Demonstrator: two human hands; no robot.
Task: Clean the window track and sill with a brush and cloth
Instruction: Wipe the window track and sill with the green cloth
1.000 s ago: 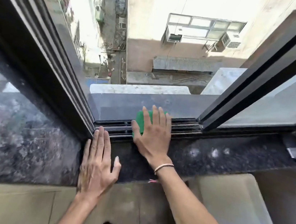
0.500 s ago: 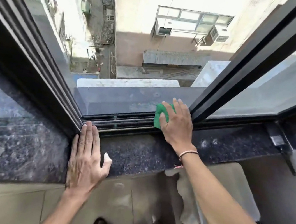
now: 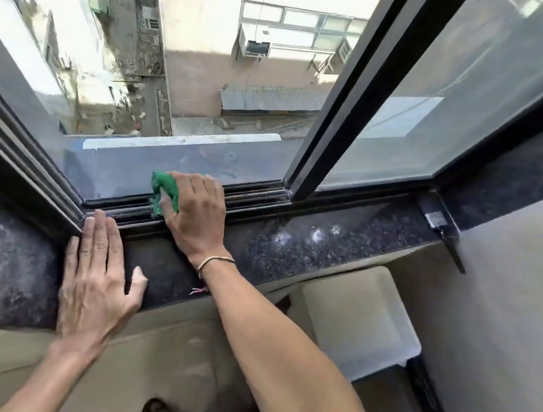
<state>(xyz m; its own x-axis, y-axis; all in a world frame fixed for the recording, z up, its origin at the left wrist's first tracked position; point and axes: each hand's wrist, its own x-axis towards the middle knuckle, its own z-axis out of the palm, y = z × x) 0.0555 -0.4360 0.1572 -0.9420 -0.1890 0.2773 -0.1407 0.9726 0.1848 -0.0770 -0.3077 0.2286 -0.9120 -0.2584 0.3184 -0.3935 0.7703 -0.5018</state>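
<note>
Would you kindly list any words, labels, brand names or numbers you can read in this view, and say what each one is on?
None can be read.
The green cloth under the right hand shows no print.
The window track, the granite sill and the left hand carry no markings.
The air conditioner on the building opposite is too small and blurred to show any brand.

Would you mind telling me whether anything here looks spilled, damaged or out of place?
Nothing is spilled or broken. Only pale dusty smudges mark the dark sill, right of the right hand pressing the green cloth.
</note>
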